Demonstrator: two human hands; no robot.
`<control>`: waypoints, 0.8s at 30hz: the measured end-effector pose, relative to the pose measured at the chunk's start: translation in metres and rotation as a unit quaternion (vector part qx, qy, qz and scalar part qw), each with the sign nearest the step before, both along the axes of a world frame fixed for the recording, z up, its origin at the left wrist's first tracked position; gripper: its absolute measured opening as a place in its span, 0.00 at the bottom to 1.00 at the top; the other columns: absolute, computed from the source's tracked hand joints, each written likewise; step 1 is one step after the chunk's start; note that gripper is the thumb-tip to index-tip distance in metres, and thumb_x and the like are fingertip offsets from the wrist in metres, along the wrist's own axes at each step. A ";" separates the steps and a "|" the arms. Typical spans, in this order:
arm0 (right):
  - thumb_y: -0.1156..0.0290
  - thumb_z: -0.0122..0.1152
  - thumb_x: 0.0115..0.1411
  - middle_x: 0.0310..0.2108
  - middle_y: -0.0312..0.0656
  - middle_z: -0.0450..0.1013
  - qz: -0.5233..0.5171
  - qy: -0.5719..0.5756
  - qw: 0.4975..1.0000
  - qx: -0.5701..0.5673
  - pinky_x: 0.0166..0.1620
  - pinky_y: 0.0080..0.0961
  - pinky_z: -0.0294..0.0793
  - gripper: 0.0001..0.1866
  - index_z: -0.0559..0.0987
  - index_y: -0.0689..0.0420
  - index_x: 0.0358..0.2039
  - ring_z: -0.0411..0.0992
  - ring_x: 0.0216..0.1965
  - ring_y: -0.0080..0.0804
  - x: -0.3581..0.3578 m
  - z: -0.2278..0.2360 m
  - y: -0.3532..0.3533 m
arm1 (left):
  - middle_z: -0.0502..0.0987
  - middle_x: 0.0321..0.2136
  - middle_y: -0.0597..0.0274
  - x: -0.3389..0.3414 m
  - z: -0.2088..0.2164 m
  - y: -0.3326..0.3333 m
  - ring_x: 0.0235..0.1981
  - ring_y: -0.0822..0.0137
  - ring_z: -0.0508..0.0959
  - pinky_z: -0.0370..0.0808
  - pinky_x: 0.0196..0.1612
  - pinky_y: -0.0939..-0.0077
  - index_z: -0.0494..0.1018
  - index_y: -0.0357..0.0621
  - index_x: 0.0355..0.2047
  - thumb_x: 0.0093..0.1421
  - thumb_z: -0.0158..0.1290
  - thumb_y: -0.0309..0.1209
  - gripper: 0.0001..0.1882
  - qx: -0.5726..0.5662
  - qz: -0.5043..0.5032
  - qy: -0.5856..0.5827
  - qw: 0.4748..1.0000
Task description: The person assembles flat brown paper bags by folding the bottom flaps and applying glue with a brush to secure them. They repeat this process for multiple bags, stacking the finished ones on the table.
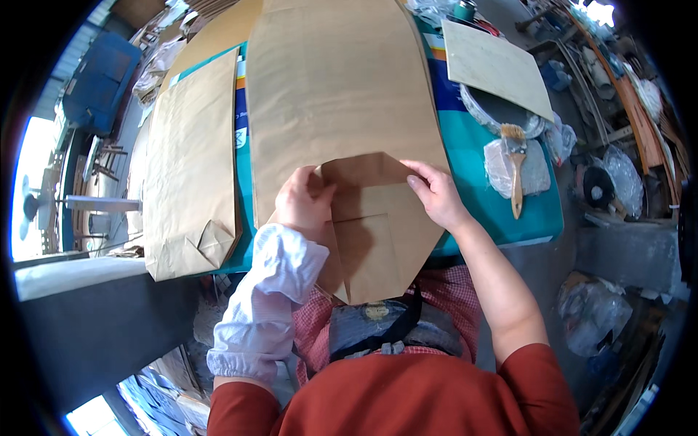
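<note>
A large brown paper bag [342, 80] lies lengthwise in front of me, its near end opened into a folded bottom flap [367, 247] that hangs toward my lap. At the left side of that end, my left hand [304, 202] is closed on the paper, thumb inside the fold. My right hand [436, 192] pinches the right corner of the raised edge between thumb and fingers. Creases run across the flap, and a shadow falls inside it. The underside of the paper and some of my left fingertips are hidden.
To the left lies a stack of finished-looking paper bags [193, 160] with folded bottoms. On the teal table cover [472, 211] at right, a wooden-handled brush [517, 171] rests on a pale block [538, 168]. Behind it a flat board [494, 65] partly covers a round basin [480, 109].
</note>
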State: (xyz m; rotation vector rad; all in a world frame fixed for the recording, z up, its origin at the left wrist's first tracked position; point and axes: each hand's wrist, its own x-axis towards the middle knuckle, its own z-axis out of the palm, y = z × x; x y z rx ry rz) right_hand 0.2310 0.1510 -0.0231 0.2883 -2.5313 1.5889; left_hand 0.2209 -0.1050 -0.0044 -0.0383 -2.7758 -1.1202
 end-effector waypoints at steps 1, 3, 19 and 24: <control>0.75 0.59 0.58 0.42 0.47 0.75 -0.031 0.041 0.999 -0.008 0.48 0.33 0.72 0.12 0.77 0.61 0.43 0.73 0.44 0.45 0.004 0.002 -0.003 | 0.78 0.28 0.53 0.001 0.004 -0.004 0.30 0.62 0.79 0.76 0.35 0.73 0.75 0.36 0.42 0.48 0.68 0.31 0.23 0.017 -0.009 0.011 1.000; 0.74 0.65 0.52 0.41 0.44 0.73 -0.085 0.173 0.978 0.086 0.46 0.32 0.73 0.12 0.79 0.57 0.39 0.73 0.43 0.42 0.010 0.024 -0.014 | 0.79 0.28 0.55 0.002 -0.002 -0.025 0.31 0.66 0.79 0.75 0.38 0.74 0.75 0.35 0.43 0.48 0.66 0.31 0.22 0.049 -0.051 0.014 0.997; 0.75 0.64 0.46 0.27 0.43 0.74 0.107 0.149 0.960 0.210 0.33 0.38 0.74 0.05 0.75 0.58 0.23 0.74 0.33 0.42 0.022 0.045 -0.119 | 0.80 0.29 0.50 -0.071 -0.025 -0.016 0.33 0.56 0.80 0.76 0.38 0.66 0.77 0.37 0.39 0.46 0.57 0.26 0.17 -0.031 -0.123 -0.138 0.982; 0.74 0.64 0.46 0.42 0.40 0.71 0.161 0.290 0.870 0.364 0.53 0.38 0.67 0.04 0.77 0.58 0.24 0.67 0.50 0.39 -0.049 0.075 -0.077 | 0.79 0.24 0.58 -0.082 0.007 -0.024 0.25 0.68 0.78 0.76 0.29 0.73 0.77 0.36 0.35 0.48 0.64 0.31 0.15 0.032 -0.147 -0.222 0.963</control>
